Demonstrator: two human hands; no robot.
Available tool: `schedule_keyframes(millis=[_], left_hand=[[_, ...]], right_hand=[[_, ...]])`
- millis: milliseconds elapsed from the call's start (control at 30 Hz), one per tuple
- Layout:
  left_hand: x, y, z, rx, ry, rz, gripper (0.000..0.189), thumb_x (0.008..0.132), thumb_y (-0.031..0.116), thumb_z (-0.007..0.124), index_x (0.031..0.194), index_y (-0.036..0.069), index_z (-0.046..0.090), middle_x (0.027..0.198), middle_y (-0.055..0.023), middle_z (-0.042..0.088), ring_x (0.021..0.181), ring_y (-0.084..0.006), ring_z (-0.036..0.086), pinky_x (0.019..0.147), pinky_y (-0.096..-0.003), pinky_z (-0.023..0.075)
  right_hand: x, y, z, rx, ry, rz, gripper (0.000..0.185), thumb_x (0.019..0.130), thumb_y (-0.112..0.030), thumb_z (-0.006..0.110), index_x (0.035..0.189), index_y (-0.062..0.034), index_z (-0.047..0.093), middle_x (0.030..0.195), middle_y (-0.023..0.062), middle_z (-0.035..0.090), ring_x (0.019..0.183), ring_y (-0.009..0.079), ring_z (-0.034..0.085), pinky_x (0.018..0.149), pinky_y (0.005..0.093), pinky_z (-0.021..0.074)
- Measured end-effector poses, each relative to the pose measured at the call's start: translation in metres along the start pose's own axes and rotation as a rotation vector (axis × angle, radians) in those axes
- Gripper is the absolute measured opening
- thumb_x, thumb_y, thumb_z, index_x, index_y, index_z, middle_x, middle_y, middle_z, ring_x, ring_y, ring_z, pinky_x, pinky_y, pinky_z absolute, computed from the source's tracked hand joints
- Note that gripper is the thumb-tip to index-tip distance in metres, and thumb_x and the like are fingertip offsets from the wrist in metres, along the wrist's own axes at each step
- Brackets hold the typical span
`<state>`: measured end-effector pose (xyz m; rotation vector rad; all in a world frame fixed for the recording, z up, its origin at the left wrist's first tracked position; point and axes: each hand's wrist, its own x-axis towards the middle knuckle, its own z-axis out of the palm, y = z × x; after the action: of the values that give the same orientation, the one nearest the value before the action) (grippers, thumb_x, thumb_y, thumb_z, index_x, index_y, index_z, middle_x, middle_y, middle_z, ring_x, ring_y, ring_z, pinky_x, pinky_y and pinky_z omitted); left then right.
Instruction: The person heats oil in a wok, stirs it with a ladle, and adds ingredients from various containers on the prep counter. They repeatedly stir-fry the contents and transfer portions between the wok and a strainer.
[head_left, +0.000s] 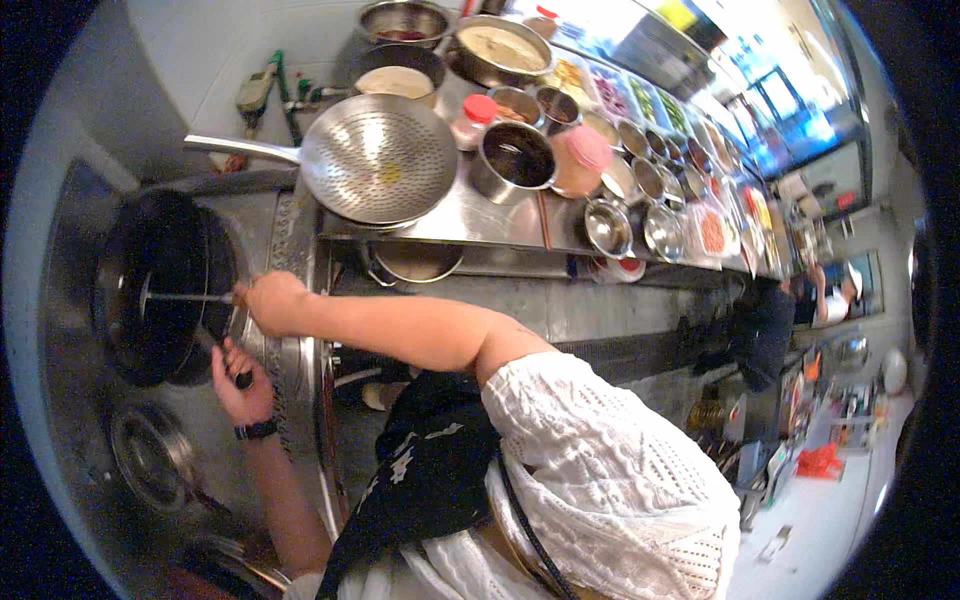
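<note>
My right hand is closed on a long-handled metal ladle, whose head is inside a dark wok at the left. Nearer the bottom, my left hand, with a dark band at the wrist, grips the wok's handle. The wok looks tilted, and the dimness and blur hide what it holds. Beyond my right hand, a perforated metal strainer with a long handle rests at the end of the steel counter.
Steel pots, a red-lidded jar, bowls and trays of cut food crowd the counter. A metal pan lies below the wok. A co-worker in a white cap stands far right.
</note>
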<state>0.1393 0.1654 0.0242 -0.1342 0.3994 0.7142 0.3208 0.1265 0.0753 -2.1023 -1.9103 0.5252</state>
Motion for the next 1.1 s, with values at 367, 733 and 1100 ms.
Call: schedule_keyframes(millis=[367, 733, 1100], left_hand=[[-0.027, -0.018, -0.038, 0.268, 0.058, 0.224, 0.045, 0.09, 0.03, 0.058, 0.12, -0.003, 0.05, 0.1, -0.009, 0.062, 0.086, -0.0169, 0.059, 0.079, -0.0286, 0.0512], [-0.01, -0.37, -0.076, 0.72, 0.229, -0.404, 0.015, 0.087, 0.019, 0.054, 0.087, 0.006, 0.061, 0.075, -0.0053, 0.062, 0.072, -0.0187, 0.06, 0.069, -0.0313, 0.0514], [0.073, -0.663, -0.012, 1.504, 0.048, -0.636, 0.046, 0.086, 0.039, 0.059, 0.12, 0.011, 0.044, 0.1, -0.0111, 0.06, 0.081, -0.0235, 0.061, 0.068, -0.0372, 0.0543]], right_hand=[[-0.274, 0.17, 0.004, 0.542, 0.66, 0.643, 0.022, 0.09, -0.022, 0.049, 0.093, -0.0023, 0.059, 0.089, 0.02, 0.063, 0.087, 0.0402, 0.058, 0.072, 0.0436, 0.0466], [-0.523, 0.461, 0.034, 0.919, 1.062, 1.456, 0.075, 0.082, -0.047, 0.057, 0.131, 0.0055, 0.033, 0.117, 0.0302, 0.054, 0.108, 0.0423, 0.054, 0.094, 0.0441, 0.0417], [-0.537, 0.46, 0.028, 0.754, 0.988, 1.219, 0.033, 0.082, -0.022, 0.049, 0.104, 0.002, 0.055, 0.091, 0.0264, 0.062, 0.084, 0.0392, 0.062, 0.075, 0.047, 0.0484]])
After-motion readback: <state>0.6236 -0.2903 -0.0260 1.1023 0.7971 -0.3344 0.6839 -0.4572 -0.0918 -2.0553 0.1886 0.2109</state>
